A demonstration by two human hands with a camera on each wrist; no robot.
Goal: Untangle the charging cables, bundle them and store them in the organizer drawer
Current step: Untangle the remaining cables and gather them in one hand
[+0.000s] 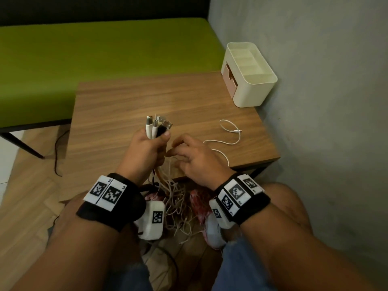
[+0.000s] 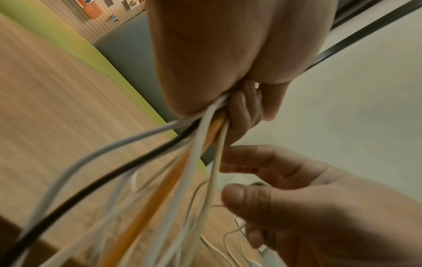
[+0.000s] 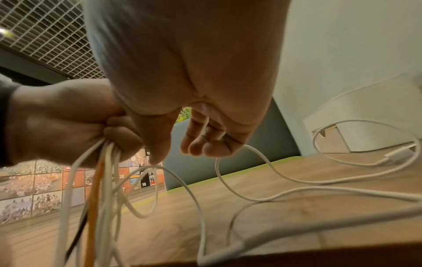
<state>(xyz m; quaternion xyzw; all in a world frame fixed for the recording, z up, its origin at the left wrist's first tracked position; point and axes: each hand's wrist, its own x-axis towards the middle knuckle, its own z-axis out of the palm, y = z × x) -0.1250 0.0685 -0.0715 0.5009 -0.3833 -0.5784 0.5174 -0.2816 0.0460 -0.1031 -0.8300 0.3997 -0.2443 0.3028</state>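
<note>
My left hand (image 1: 147, 148) grips a bundle of charging cables (image 1: 157, 124) above the wooden table (image 1: 126, 101), USB plugs sticking up out of the fist. White, orange (image 2: 160, 198) and black (image 2: 91, 184) strands hang from the left hand (image 2: 228, 72) into a tangle (image 1: 176, 202) between my knees. My right hand (image 1: 193, 156) hovers just right of them, fingers loosely curled, thumb (image 2: 239, 196) near a white strand, no plain grip. A loose white cable (image 1: 231, 133) lies on the table. The cream organizer (image 1: 249, 74), with its pink drawer (image 1: 228, 80) shut, stands at the far right corner.
A green bench (image 1: 84, 59) runs behind the table. A grey wall (image 1: 315, 101) stands close along the right side. A thin black cord (image 1: 56, 152) trails on the wooden floor at left. My knees are under the table's near edge.
</note>
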